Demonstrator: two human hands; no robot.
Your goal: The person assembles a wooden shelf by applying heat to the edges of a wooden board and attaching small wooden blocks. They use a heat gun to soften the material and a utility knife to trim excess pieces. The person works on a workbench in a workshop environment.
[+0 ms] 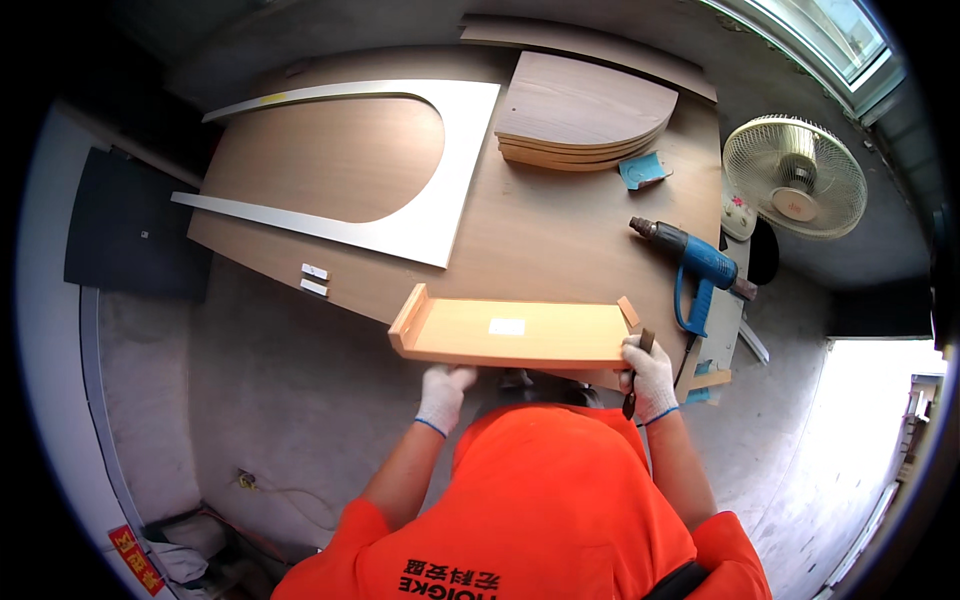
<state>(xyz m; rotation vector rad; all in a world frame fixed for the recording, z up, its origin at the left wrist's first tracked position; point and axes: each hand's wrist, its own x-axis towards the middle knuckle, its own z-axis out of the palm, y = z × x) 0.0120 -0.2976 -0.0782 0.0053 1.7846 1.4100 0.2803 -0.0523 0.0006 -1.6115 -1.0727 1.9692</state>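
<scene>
**Lipped board straddles the table's near edge, one gloved hand at each end**

Take the lipped wooden board (522, 331) as the middle of the dial. It spans the near edge of the worktable (560, 240), its left corner reaching past that edge. The left hand (441, 396), at 8 o'clock, is just below the board's near edge; it is blurred, and whether it grips the board I cannot tell. The right hand (653, 381), at 4 o'clock beside the right end, grasps a slim dark tool (639, 374).

Tabletop stretches from the board up towards 12 o'clock, between the white U-shaped frame (455, 185) at 11 and the blue heat gun (708, 262) at 2. Both of the frame's arm tips jut beyond the table's left edge; the gun lies close to the right edge, the fan (795, 178) farther out along 2.

Counted: one board bearing one white label (507, 327); one small wood strip (628, 311) at 3 o'clock; one frame; one heat gun; one fan; one blue-green sheet (642, 171) at 1; two small white pieces (314, 280) between 9 and 10; and, between 12 and 1, a stack of curved boards (588, 103), at least three deep.
</scene>
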